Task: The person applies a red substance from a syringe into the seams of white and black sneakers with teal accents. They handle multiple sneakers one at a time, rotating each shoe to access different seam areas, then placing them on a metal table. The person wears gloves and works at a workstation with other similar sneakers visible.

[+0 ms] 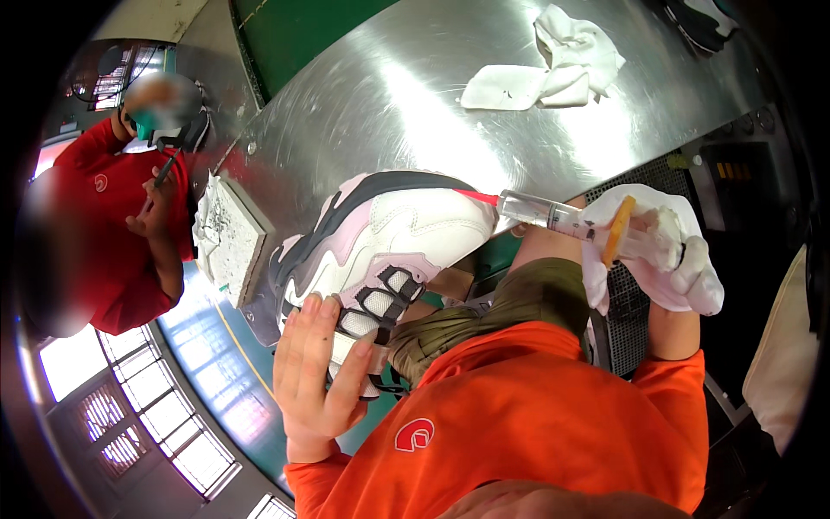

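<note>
Fingers of the gloved right hand (664, 277) clamp a syringe (549, 214), its red nozzle (477, 197) at the edge of a sneaker (424, 218) toward nine o'clock. Bare left hand (313, 389) grips the sneaker's seven-o'clock end; cloth (577, 65) lies at one o'clock.

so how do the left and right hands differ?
The left hand is bare; the right hand wears a white glove. The left hand holds the shoe; the right hand grips a syringe. Both come from orange sleeves.
</note>
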`<action>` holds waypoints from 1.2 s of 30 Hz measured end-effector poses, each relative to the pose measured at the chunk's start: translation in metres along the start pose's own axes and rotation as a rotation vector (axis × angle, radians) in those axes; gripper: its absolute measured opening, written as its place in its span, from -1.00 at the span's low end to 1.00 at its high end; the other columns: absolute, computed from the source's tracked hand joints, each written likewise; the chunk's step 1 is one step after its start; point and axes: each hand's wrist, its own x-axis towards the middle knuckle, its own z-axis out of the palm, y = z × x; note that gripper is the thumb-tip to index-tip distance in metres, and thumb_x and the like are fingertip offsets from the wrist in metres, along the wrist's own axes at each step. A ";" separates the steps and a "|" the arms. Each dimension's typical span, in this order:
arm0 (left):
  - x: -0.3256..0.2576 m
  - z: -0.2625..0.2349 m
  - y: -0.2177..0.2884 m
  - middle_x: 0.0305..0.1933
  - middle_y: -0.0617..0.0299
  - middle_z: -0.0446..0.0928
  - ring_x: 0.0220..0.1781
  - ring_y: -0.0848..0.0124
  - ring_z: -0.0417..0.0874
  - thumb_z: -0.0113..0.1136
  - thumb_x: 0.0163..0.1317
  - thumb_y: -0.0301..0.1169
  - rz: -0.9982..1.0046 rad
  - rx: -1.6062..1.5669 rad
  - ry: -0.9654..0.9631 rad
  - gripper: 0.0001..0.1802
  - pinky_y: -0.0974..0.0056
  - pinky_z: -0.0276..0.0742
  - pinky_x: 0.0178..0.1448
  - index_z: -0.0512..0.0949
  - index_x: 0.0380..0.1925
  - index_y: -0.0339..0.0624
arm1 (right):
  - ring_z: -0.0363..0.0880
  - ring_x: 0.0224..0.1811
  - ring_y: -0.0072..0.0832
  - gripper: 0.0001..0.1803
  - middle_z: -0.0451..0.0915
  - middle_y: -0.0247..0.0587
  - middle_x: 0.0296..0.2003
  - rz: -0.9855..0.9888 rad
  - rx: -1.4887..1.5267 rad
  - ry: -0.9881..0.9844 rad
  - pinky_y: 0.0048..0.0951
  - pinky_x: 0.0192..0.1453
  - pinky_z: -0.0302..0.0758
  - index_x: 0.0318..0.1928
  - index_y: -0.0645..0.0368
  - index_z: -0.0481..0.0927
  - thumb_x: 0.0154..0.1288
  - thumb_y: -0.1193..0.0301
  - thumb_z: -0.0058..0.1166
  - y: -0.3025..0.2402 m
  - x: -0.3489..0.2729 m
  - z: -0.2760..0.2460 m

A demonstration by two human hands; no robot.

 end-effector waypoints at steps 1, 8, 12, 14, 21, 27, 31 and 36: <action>-0.001 0.001 0.002 0.20 -0.19 0.55 0.22 -0.13 0.61 0.25 0.22 -0.45 -0.004 0.010 -0.003 -0.68 -0.11 0.53 0.24 0.59 0.01 -0.03 | 0.65 -0.43 -0.17 0.04 0.60 0.22 -0.32 -0.011 0.005 0.004 -0.34 -0.40 0.65 0.04 0.65 0.45 -0.17 -0.12 0.43 0.003 -0.001 0.000; -0.008 0.008 0.008 0.22 -0.23 0.52 0.25 -0.15 0.57 0.18 0.22 -0.48 -0.001 0.040 0.009 -0.61 -0.12 0.48 0.29 0.55 0.08 -0.07 | 0.68 -0.35 -0.12 0.08 0.60 0.27 -0.25 -0.054 0.073 0.106 -0.31 -0.36 0.67 0.05 0.68 0.46 -0.17 -0.12 0.50 0.015 -0.017 0.009; -0.011 0.013 0.006 0.22 -0.23 0.51 0.25 -0.15 0.57 0.17 0.19 -0.51 0.004 0.045 0.037 -0.56 -0.12 0.47 0.30 0.54 0.11 -0.08 | 0.67 -0.35 -0.12 -0.06 0.60 0.26 -0.24 -0.063 0.044 0.139 -0.28 -0.34 0.67 0.06 0.65 0.45 0.00 -0.06 0.39 0.023 -0.020 0.020; -0.012 0.013 0.005 0.23 -0.23 0.51 0.25 -0.15 0.57 0.17 0.17 -0.52 0.010 0.056 0.029 -0.54 -0.11 0.47 0.30 0.54 0.12 -0.09 | 0.64 -0.41 -0.15 -0.07 0.59 0.25 -0.29 -0.014 0.037 0.215 -0.30 -0.37 0.65 0.08 0.68 0.41 0.02 -0.01 0.33 0.020 -0.020 0.030; -0.010 0.013 0.008 0.25 -0.22 0.50 0.26 -0.13 0.56 0.12 0.14 -0.57 0.031 0.090 0.025 -0.55 -0.08 0.45 0.33 0.57 0.09 -0.10 | 0.57 -0.44 -0.24 -0.35 0.58 0.18 -0.32 0.007 0.191 0.228 -0.27 -0.31 0.61 0.12 0.61 0.40 0.20 0.27 0.17 0.021 -0.024 0.044; -0.010 0.012 0.010 0.25 -0.19 0.51 0.27 -0.10 0.56 0.16 0.21 -0.51 0.031 0.098 0.004 -0.63 -0.06 0.45 0.33 0.59 0.05 -0.09 | 0.61 -0.45 -0.25 -0.46 0.60 0.09 -0.36 0.031 -0.063 0.435 -0.34 -0.39 0.61 0.03 0.60 0.47 0.38 0.23 -0.05 0.017 -0.028 0.073; -0.004 0.005 0.017 0.24 -0.18 0.52 0.27 -0.09 0.57 0.19 0.22 -0.52 0.029 0.070 -0.010 -0.64 -0.04 0.45 0.32 0.60 0.04 -0.10 | 0.64 -0.41 -0.27 -0.39 0.61 0.08 -0.32 -0.001 -0.082 0.471 -0.38 -0.39 0.63 0.02 0.62 0.49 0.23 0.21 0.11 0.012 -0.041 0.088; 0.006 -0.005 0.011 0.25 -0.19 0.50 0.27 -0.10 0.56 0.17 0.10 -0.60 0.019 0.010 -0.028 -0.54 -0.04 0.46 0.30 0.58 0.07 -0.13 | 0.62 -0.16 -0.40 0.05 0.59 -0.01 -0.11 -0.018 -0.025 0.257 -0.38 -0.01 0.62 0.31 0.51 0.33 -0.27 0.47 0.56 0.022 -0.050 0.074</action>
